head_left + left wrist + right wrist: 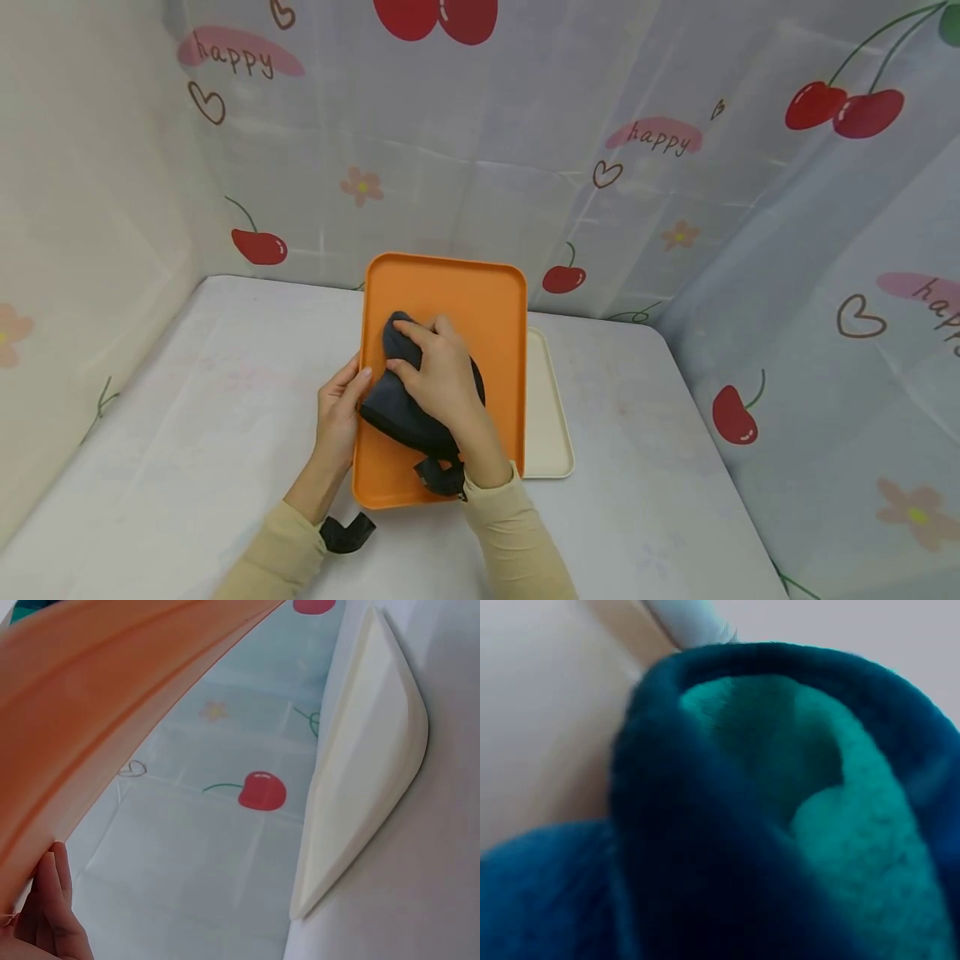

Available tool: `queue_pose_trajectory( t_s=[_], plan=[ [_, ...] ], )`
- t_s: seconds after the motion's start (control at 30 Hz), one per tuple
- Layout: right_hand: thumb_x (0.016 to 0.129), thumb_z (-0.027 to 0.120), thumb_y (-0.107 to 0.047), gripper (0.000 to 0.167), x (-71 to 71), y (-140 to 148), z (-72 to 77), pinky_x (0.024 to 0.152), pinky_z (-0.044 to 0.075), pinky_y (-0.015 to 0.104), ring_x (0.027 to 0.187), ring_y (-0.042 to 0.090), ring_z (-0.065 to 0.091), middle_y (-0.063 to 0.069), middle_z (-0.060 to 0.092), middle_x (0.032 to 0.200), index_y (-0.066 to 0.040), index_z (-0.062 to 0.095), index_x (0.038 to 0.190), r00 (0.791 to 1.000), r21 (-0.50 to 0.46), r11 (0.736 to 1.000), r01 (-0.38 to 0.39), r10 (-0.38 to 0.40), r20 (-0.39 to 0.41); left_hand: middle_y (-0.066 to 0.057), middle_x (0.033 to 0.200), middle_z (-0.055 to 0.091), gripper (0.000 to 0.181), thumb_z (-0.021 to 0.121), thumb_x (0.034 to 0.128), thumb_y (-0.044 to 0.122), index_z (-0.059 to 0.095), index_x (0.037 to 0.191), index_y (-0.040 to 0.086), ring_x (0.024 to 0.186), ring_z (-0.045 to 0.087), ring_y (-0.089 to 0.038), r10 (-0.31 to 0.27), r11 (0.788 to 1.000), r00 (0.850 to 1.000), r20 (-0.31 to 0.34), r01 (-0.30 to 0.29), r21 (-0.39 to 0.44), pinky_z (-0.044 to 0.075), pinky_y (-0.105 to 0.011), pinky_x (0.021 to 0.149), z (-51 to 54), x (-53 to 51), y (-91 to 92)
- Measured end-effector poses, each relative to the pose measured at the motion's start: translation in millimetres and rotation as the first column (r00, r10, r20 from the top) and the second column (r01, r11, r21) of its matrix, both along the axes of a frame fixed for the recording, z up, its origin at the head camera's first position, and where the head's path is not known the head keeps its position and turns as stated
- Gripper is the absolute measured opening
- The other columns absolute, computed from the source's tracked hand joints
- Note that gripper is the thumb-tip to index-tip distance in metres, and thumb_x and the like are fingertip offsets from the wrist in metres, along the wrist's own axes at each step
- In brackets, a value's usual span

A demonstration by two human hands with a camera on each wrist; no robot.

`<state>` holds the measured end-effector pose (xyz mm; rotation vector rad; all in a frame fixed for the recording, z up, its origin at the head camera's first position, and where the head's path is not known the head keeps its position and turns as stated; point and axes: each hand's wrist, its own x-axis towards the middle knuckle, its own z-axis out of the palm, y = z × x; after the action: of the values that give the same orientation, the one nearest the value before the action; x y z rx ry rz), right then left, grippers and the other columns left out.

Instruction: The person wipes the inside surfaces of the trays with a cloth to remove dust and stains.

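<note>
An orange tray [495, 333] is raised off the table, and my left hand [337, 417] grips its left edge. The left wrist view shows that hand [49, 915] with its fingers at the rim of the orange tray [112, 690]. My right hand [438, 375] pinches a dark blue-grey soft fabric item [405, 412] in front of the tray's face, thumb and fingers on its upper left part. Seen from the right wrist, the fabric item [697, 847] has an opening with a fuzzy teal lining; no fingers show there.
A cream tray [547, 417] lies on the white table [622, 417], partly hidden behind the orange one; the left wrist view shows more of the cream tray [360, 765]. A cherry-patterned curtain [480, 200] stands behind the table. Black straps [347, 533] hang at both wrists.
</note>
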<state>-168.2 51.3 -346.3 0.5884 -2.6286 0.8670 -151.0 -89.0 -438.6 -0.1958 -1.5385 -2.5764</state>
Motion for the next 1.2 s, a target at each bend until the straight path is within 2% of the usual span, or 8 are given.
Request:
queue_pose_trajectory(
  t_s=[0.2, 0.4, 0.67, 0.8, 0.93, 1.1, 1.2],
  plan=[
    [0.086, 0.077, -0.025, 0.043, 4.9, -10.2, 1.1, 0.061, 0.039, 0.019, 0.07, 0.014, 0.046, 0.005, 0.055, 0.093, -0.014, 0.068, 0.126, 0.996, 0.146, 0.987, -0.074, 0.08, -0.038, 0.009, 0.137, 0.059, 0.043, 0.042, 0.1049, 0.013, 0.043, 0.147, 0.005, 0.119, 0.059, -0.005, -0.068, 0.996, 0.995, -0.068, 0.071, 0.05, 0.053, -0.021, 0.094, -2.2, 2.8, -0.4],
    [0.087, 0.075, -0.026, 0.039, 5.5, -11.7, 0.0, 0.062, 0.038, 0.02, 0.069, 0.014, 0.045, 0.005, 0.055, 0.092, -0.014, 0.069, 0.125, 0.992, 0.169, 0.982, -0.08, 0.095, -0.084, 0.01, 0.138, 0.058, 0.042, 0.041, 0.1047, 0.01, 0.044, 0.146, 0.005, 0.121, 0.058, -0.005, -0.068, 0.996, 0.994, -0.083, 0.073, 0.055, 0.051, -0.021, 0.096, -2.5, 2.8, -0.9],
    [0.087, 0.075, -0.026, 0.039, 5.4, -10.7, -1.6, 0.061, 0.034, 0.019, 0.066, 0.012, 0.043, 0.004, 0.054, 0.09, -0.016, 0.069, 0.125, 0.996, 0.152, 0.987, -0.059, 0.07, -0.064, 0.009, 0.137, 0.059, 0.044, 0.042, 0.1045, 0.011, 0.039, 0.147, 0.0, 0.122, 0.057, -0.006, -0.047, 0.997, 0.998, -0.046, 0.05, 0.064, 0.052, -0.022, 0.096, -1.0, 3.0, -0.2],
    [0.087, 0.075, -0.026, 0.039, 5.6, -10.4, -1.7, 0.065, 0.037, 0.021, 0.069, 0.013, 0.045, 0.004, 0.056, 0.092, -0.017, 0.069, 0.124, 0.996, 0.147, 0.988, -0.047, 0.057, -0.065, 0.008, 0.134, 0.061, 0.044, 0.044, 0.1043, 0.012, 0.04, 0.147, 0.0, 0.118, 0.06, -0.006, -0.033, 0.997, 0.999, -0.021, 0.034, 0.069, 0.054, -0.022, 0.092, -0.5, 2.9, -0.2],
    [0.086, 0.076, -0.026, 0.039, 6.4, -8.7, -1.4, 0.066, 0.04, 0.022, 0.071, 0.015, 0.049, 0.003, 0.057, 0.095, -0.018, 0.069, 0.124, 0.997, 0.147, 0.989, -0.021, 0.031, -0.067, 0.009, 0.13, 0.064, 0.045, 0.046, 0.1039, 0.015, 0.042, 0.146, -0.001, 0.111, 0.063, -0.005, -0.012, 0.999, 1.0, 0.008, 0.011, 0.042, 0.055, -0.021, 0.089, -0.3, 2.4, -0.9],
    [0.086, 0.076, -0.025, 0.04, 7.9, -3.3, -1.7, 0.066, 0.042, 0.023, 0.073, 0.016, 0.051, 0.004, 0.058, 0.098, -0.018, 0.069, 0.125, 0.998, 0.139, 0.99, 0.006, 0.003, -0.058, 0.008, 0.13, 0.063, 0.047, 0.049, 0.1037, 0.021, 0.044, 0.146, 0.002, 0.114, 0.062, -0.007, 0.014, 1.0, 0.999, 0.033, -0.014, -0.012, 0.055, -0.022, 0.091, 0.0, 0.5, -3.9],
    [0.087, 0.075, -0.025, 0.04, 8.1, 1.3, -2.5, 0.066, 0.041, 0.022, 0.074, 0.015, 0.05, 0.004, 0.058, 0.099, -0.018, 0.069, 0.125, 0.999, 0.128, 0.992, 0.018, -0.011, -0.051, 0.005, 0.132, 0.061, 0.048, 0.05, 0.1034, 0.024, 0.044, 0.146, 0.004, 0.115, 0.062, -0.009, 0.015, 1.0, 0.999, 0.047, -0.015, -0.004, 0.055, -0.024, 0.092, 0.6, -0.5, -5.9]
  ],
)
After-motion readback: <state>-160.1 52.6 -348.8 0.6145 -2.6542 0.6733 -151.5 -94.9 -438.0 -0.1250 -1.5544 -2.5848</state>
